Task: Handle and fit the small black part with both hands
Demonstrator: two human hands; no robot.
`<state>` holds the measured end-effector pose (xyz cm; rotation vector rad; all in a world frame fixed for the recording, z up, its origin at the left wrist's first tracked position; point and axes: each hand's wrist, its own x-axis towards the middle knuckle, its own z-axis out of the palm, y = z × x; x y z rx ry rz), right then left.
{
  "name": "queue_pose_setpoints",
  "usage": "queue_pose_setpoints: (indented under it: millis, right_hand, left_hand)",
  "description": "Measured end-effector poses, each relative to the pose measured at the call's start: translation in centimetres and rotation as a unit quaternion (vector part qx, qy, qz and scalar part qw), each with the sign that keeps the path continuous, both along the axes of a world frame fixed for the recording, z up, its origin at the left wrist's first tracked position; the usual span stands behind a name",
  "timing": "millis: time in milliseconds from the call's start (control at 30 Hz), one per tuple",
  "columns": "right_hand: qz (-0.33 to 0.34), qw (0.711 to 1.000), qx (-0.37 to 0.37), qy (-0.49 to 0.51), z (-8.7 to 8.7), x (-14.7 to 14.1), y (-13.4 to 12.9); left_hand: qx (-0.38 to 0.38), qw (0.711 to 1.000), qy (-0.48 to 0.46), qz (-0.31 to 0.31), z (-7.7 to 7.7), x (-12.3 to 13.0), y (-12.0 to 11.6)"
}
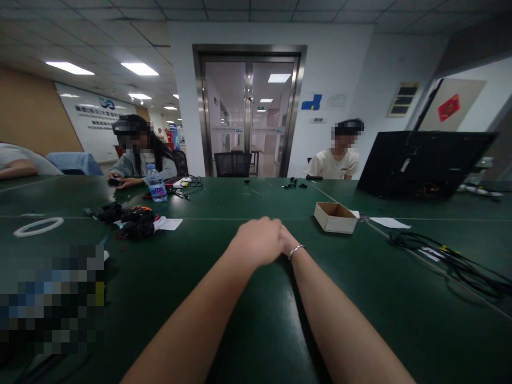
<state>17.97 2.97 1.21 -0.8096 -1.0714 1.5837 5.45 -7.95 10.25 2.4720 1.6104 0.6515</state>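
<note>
My left hand [259,241] and my right hand [287,241] meet over the green table [256,325], arms stretched forward. The left one is closed over the right, covering most of it. Fingers of the right hand are hidden behind the left, so I cannot tell their shape. On the right wrist sits a silver bracelet [296,250]. No other object shows in either hand. Nearest to them, on the right, stands an open white cardboard box [335,223].
A water bottle [156,184], bundled black cables [136,220] and a white ring [39,226] are on the left. To the right lie black cables [460,261] and a large black screen [424,162]. Two people [138,154] sit across; another person's arm shows far left.
</note>
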Motion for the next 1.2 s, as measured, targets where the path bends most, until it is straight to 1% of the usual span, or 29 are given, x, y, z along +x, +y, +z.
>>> queue_pose_setpoints:
  millis: [33,67,133,167,267,300,367,433,567,733,867,933,1067,1100,1200]
  right_hand:
    - [0.007,1.000,0.003,0.001,-0.1,0.0,0.0]
    - [0.016,1.000,0.006,0.000,-0.1,-0.1,0.1]
    - [0.039,0.999,0.006,-0.014,-0.1,-0.1,0.2]
    - [0.041,0.999,0.006,-0.024,-0.1,-0.2,0.2]
    - [0.035,0.998,0.003,-0.058,-0.1,-0.3,0.3]
    - [0.035,0.997,0.003,-0.065,-0.1,-0.3,0.3]
    - [0.038,0.997,0.006,-0.072,-0.1,-0.4,0.2]
    - [0.041,0.997,0.009,-0.072,0.0,-0.4,0.2]
    - [0.030,0.998,0.003,-0.062,0.0,-0.6,0.1]
    - [0.024,0.998,-0.004,-0.051,0.1,-0.6,0.1]
    - [0.024,0.998,-0.003,-0.052,0.1,-0.6,0.0]
    - [0.025,0.998,-0.002,-0.051,0.0,-0.6,0.0]
    - [0.025,0.998,-0.003,-0.064,0.0,-0.6,0.1]
    - [0.023,0.997,-0.001,-0.067,0.0,-0.6,0.1]
    - [0.023,0.997,0.004,-0.075,0.1,-0.5,0.0]
  left_hand:
    - [-0.009,0.999,0.002,0.031,-0.1,-0.6,1.5]
    - [-0.016,0.997,-0.022,0.074,-0.7,-1.2,2.8]
    - [-0.045,0.986,-0.091,0.131,-2.8,-2.3,5.3]
    - [-0.069,0.979,-0.133,0.136,-4.1,-2.8,6.3]
    - [-0.157,0.949,-0.261,0.077,-8.1,-3.6,8.5]
    - [-0.161,0.943,-0.285,0.063,-9.1,-3.7,8.8]
    - [-0.132,0.939,-0.310,0.062,-10.1,-3.8,9.0]
    - [-0.089,0.941,-0.319,0.065,-10.3,-3.8,8.8]
    - [-0.038,0.942,-0.328,0.051,-10.1,-3.9,8.3]
    - [-0.015,0.933,-0.356,0.056,-10.5,-4.3,8.8]
    - [0.024,0.930,-0.365,0.046,-10.8,-4.5,9.2]
    - [0.015,0.927,-0.371,0.048,-10.9,-4.6,9.4]
    - [-0.068,0.922,-0.375,0.064,-11.1,-4.9,9.7]
    - [-0.075,0.923,-0.373,0.063,-11.2,-4.9,9.7]
    - [-0.063,0.927,-0.365,0.055,-11.2,-5.0,9.7]
